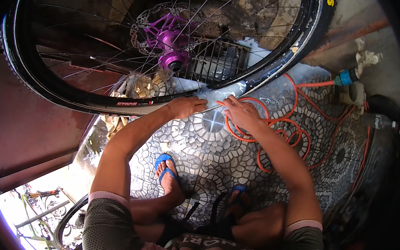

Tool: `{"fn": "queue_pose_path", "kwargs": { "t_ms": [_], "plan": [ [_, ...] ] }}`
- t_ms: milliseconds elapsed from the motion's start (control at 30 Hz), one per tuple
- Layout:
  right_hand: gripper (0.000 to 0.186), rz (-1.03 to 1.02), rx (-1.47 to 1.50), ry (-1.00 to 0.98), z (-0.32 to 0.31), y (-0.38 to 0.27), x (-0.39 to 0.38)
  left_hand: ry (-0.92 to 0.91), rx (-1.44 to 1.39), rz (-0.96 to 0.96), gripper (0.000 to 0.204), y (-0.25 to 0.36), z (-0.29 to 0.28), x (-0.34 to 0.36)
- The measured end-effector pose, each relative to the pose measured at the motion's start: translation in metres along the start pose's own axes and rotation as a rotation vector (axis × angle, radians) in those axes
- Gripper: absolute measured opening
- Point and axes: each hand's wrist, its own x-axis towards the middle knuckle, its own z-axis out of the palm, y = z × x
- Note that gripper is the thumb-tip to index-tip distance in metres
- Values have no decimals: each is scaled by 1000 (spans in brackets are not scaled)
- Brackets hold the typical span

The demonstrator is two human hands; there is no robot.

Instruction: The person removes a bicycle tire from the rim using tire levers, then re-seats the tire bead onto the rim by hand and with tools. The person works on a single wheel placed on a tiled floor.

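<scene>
Head view: landmark is the purple hub [172, 43]. Wheel sits tilted. The tyre [324, 22] circles that hub, outside the black rim [96, 101]; pale wet spots show between the two on the hub's right side.

Left hand [188, 107]: just to the near side of the hub, on the tyre's near edge, fingers together. Underside hidden, can't tell if clamped or just resting. Right hand [242, 113]: right of the left hand, near and right of the hub, fingertips drawn together on what looks like the end of the orange hose [319, 84], right at the tyre edge. Hose loops over the pebble-pattern floor [234, 166], right of the hub, back toward a blue connector [345, 77]. Milky liquid [315, 72] pooled right of the hub; water, suds or sealant, can't tell.

Step in hand, my read: rinsing the tyre edge. Flow from the hose isn't discernible. Next move calls for a steady left hand and the hose end aimed along the tyre-rim gap.

Writing: red-and-white lettering on the rim, near-left of the hub; yellow character on the tyre, far upper right of it; pale print on the shirt [206, 242], well near side of it.
</scene>
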Motion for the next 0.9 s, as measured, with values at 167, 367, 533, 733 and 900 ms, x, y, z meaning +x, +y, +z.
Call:
{"fn": "queue_pose_path", "kwargs": {
  "t_ms": [167, 367, 533, 733, 900],
  "plan": [
    [29, 25, 19, -37, 6, -3, 5, 82, -37, -63, 39, -1, -1, 0],
    [39, 20, 18, -45, -3, -4, -6, 23, -12, -151, 36, 4, -4, -1],
    [39, 26, 70, -63, -10, -10, -8, 75, -70, -322, 31, 8, 11, -15],
    [35, 52, 68, -85, -16, -12, -11, 41, 93, -330, 33, 24, 5, -10],
    [35, 14, 24, -18, -8, -8, -9, 38, 55, -279, 34, 17, 0, -18]
  ]
}}
